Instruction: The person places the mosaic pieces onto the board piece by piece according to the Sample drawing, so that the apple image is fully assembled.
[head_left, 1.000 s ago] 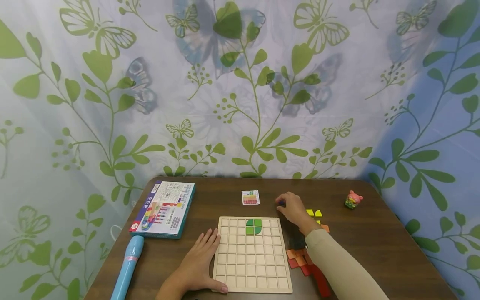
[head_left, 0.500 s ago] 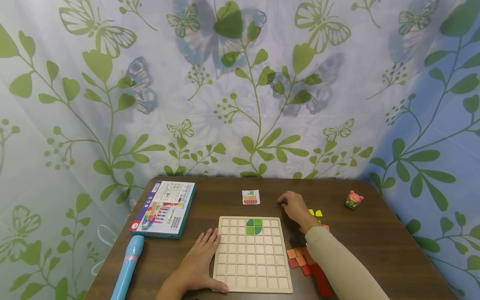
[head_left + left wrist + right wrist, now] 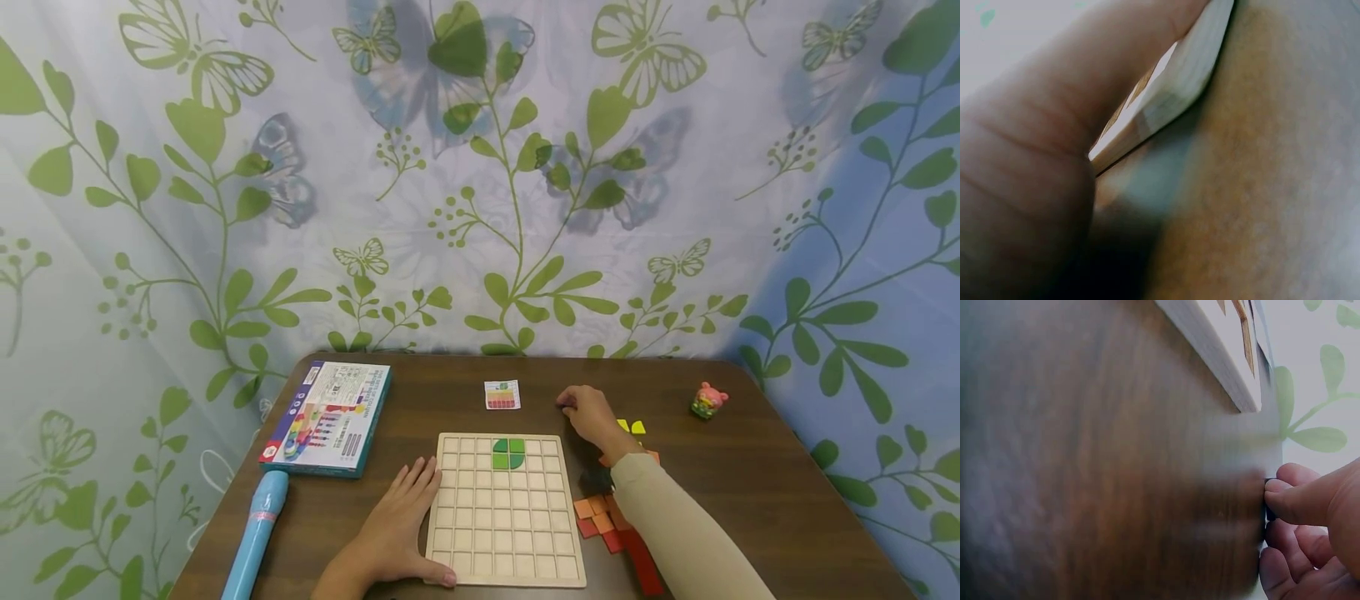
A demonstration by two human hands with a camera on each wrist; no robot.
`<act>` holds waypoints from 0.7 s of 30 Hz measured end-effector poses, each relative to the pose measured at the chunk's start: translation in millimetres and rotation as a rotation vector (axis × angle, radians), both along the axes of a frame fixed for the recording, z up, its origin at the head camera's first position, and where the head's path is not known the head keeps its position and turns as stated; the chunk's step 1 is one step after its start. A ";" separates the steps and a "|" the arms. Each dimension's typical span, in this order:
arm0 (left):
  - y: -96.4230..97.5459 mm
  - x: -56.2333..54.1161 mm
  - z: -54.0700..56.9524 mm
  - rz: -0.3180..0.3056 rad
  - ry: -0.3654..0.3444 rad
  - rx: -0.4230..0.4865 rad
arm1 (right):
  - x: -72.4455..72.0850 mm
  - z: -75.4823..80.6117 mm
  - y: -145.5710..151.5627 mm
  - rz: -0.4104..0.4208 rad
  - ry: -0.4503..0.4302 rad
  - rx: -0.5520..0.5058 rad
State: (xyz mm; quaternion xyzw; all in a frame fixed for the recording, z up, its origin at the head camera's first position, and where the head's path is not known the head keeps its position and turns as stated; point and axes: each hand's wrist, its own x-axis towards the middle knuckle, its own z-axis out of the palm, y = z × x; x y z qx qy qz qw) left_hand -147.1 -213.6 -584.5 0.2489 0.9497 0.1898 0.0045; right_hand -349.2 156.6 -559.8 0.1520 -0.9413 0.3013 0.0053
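A pale wooden grid board (image 3: 502,525) lies flat at the front middle of the table. Several green tiles (image 3: 501,460), some with a rounded corner, form a leaf shape in its upper cells. My left hand (image 3: 397,521) rests against the board's left side, fingers straight, thumb at the near left corner. Beyond the board's far right corner, my right hand (image 3: 592,415) is low over the table. Between its thumb and fingers it pinches a small dark piece (image 3: 1270,512), mostly hidden, seen in the right wrist view. A small printed card (image 3: 502,395) lies left of that hand.
Orange tiles (image 3: 597,510), red tiles (image 3: 641,562) and dark tiles (image 3: 596,482) lie right of the board, partly under the right forearm. Yellow tiles (image 3: 637,427) are behind it. A box (image 3: 326,421) and blue microphone (image 3: 255,533) lie left; a pink figurine (image 3: 707,401) stands right.
The right hand has shifted very slightly to the right, and the dark blue piece in its fingers has become hidden in the head view. The left hand and board have stayed put.
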 end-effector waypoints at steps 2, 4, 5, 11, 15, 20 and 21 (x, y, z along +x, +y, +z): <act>0.1 0.0 0.4 0.000 -0.002 0.004 | 0.1 -1.3 -0.1 0.016 0.011 0.003; 0.2 0.1 0.7 -0.002 -0.005 0.009 | 0.7 -1.8 -0.4 0.022 0.020 -0.001; 0.3 0.2 1.0 -0.002 -0.006 0.011 | 1.4 -1.9 -0.5 0.025 0.025 -0.002; 0.1 0.4 1.5 0.000 0.001 0.011 | 7.8 1.9 -5.6 0.041 0.017 -0.054; -0.1 0.8 1.5 0.001 0.000 0.013 | 17.4 6.6 -13.5 0.050 -0.006 -0.079; 0.0 0.4 1.1 0.004 -0.004 0.007 | 32.3 9.3 -28.0 0.065 -0.019 -0.096; 0.1 0.3 1.0 0.005 -0.003 0.008 | 35.4 9.9 -31.3 0.069 -0.028 -0.105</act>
